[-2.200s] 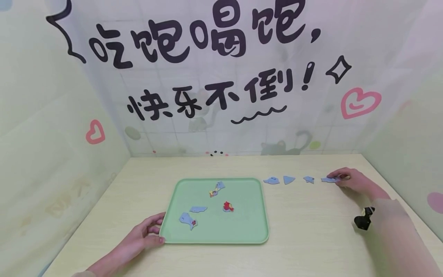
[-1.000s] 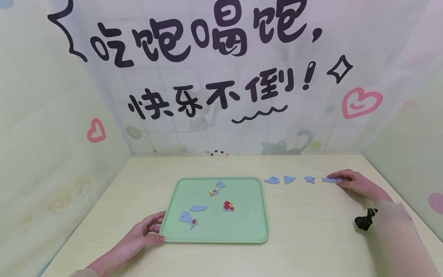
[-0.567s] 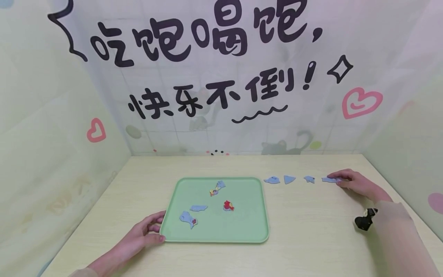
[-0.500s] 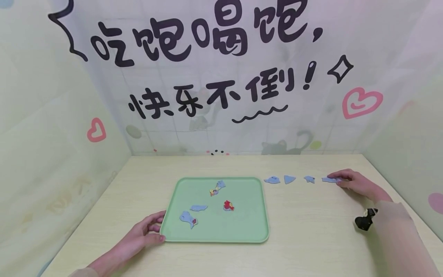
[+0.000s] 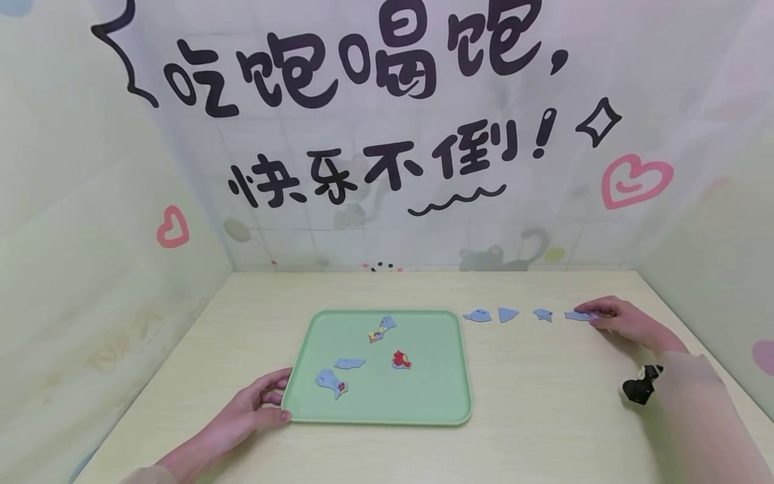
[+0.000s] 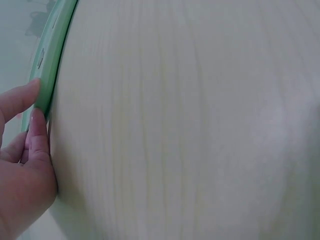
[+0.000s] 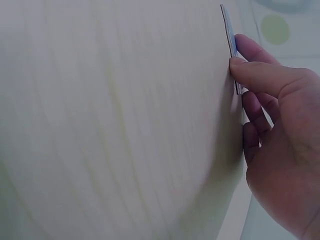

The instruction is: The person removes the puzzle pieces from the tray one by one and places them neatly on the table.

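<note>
At the tray's near left corner, my left hand (image 5: 248,408) holds the green tray (image 5: 423,403); the left wrist view has the thumb and fingertips against its rim. On the tray lie a plain blue puzzle piece (image 5: 349,364), a blue piece with a red mark (image 5: 329,381), a red-and-blue piece (image 5: 401,361) and a blue-and-yellow piece (image 5: 382,328). My right hand (image 5: 629,324) pinches a blue puzzle piece (image 5: 577,314) between thumb and finger at the table's far right. In the right wrist view that piece (image 7: 228,32) appears edge-on, partly covered by the thumb.
Left of the right hand, a row of blue puzzle pieces lies on the table (image 5: 544,430): a curved piece (image 5: 478,315), a triangular piece (image 5: 507,314) and a small jagged piece (image 5: 543,314). A black object (image 5: 641,386) shows at the right sleeve. Printed cloth walls (image 5: 338,249) surround the table.
The right hand has shifted very slightly on its puzzle piece since the oldest frame, with the arm a little to the right. The left hand, tray and other pieces stay put; the head view drifts slightly.
</note>
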The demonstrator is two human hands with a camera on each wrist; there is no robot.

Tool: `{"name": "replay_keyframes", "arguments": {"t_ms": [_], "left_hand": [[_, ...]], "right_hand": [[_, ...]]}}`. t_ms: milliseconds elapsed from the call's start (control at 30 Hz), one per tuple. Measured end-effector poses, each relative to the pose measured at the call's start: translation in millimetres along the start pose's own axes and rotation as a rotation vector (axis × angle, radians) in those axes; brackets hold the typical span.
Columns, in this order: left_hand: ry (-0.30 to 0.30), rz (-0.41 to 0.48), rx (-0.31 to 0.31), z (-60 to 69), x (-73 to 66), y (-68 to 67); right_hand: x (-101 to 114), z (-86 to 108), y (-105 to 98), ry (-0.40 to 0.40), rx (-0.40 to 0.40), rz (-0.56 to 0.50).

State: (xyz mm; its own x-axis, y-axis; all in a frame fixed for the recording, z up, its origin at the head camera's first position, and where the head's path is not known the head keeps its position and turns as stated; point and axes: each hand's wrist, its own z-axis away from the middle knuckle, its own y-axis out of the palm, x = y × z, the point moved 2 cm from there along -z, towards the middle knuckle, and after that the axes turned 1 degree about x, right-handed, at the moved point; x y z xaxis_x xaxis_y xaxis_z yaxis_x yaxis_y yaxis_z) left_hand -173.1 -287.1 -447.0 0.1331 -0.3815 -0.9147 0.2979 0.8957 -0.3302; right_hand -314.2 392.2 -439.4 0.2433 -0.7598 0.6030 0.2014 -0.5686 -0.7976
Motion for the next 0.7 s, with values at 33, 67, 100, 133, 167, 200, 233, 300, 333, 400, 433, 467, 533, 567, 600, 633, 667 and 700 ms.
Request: {"name": "replay_keyframes", "arguments": {"t_ms": [33, 67, 100, 133, 167, 200, 233, 300, 333, 400, 433, 467, 533, 567, 600, 633, 667, 700], "left_hand": [[0.004, -0.001, 0.000, -0.2, -0.4, 0.2], [0.007, -0.002, 0.000, -0.5, -0.7, 0.4], [0.005, 0.001, 0.000, -0.6, -0.9, 0.5], [0.010, -0.001, 0.000, -0.8, -1.1, 0.5], [0.010, -0.003, -0.001, -0.9, -1.3, 0.5], [0.012, -0.006, 0.001, -0.8, -1.4, 0.6], [0.012, -0.006, 0.001, -0.8, -1.5, 0.6], [0.001, -0.003, 0.000, -0.5, -1.6, 0.4], [0.007, -0.005, 0.002, -0.6, -1.7, 0.3], [0.013, -0.006, 0.007, -0.5, -1.9, 0.2], [0.017, -0.006, 0.007, -0.6, -1.9, 0.1], [0.020, -0.007, 0.008, -0.7, -1.7, 0.0], [0.017, -0.009, 0.005, -0.9, -1.3, -0.1], [0.010, -0.007, 0.001, -0.9, -0.9, -0.1], [0.008, -0.008, -0.001, -1.0, -0.4, -0.2], [0.008, -0.008, -0.003, -1.2, 0.0, -0.2], [0.005, -0.006, -0.004, -1.1, 0.3, -0.2], [0.007, -0.006, -0.005, -1.3, 0.8, -0.4]], "right_hand": [[0, -0.1, 0, -0.002, -0.003, 0.001], [1, -0.4, 0, -0.002, -0.006, 0.002], [2, -1.1, 0, -0.004, -0.009, 0.004], [3, -2.1, 1, -0.004, -0.012, 0.009], [4, -3.4, 1, -0.004, -0.016, 0.013], [6, -5.1, 1, 0.000, -0.021, 0.018], [7, -7.3, 2, 0.003, -0.027, 0.023], [12, -12.7, 3, 0.010, -0.038, 0.041], [15, -15.5, 4, 0.010, -0.045, 0.047], [23, -22.1, 6, 0.003, -0.063, 0.060], [28, -25.5, 7, -0.010, -0.072, 0.067], [33, -28.7, 9, -0.025, -0.081, 0.070], [45, -34.9, 12, -0.065, -0.100, 0.071], [51, -38.2, 13, -0.091, -0.111, 0.074], [58, -41.1, 15, -0.114, -0.118, 0.070], [65, -43.6, 17, -0.135, -0.123, 0.066], [71, -46.2, 19, -0.159, -0.129, 0.063], [78, -48.8, 22, -0.185, -0.136, 0.059]]}}
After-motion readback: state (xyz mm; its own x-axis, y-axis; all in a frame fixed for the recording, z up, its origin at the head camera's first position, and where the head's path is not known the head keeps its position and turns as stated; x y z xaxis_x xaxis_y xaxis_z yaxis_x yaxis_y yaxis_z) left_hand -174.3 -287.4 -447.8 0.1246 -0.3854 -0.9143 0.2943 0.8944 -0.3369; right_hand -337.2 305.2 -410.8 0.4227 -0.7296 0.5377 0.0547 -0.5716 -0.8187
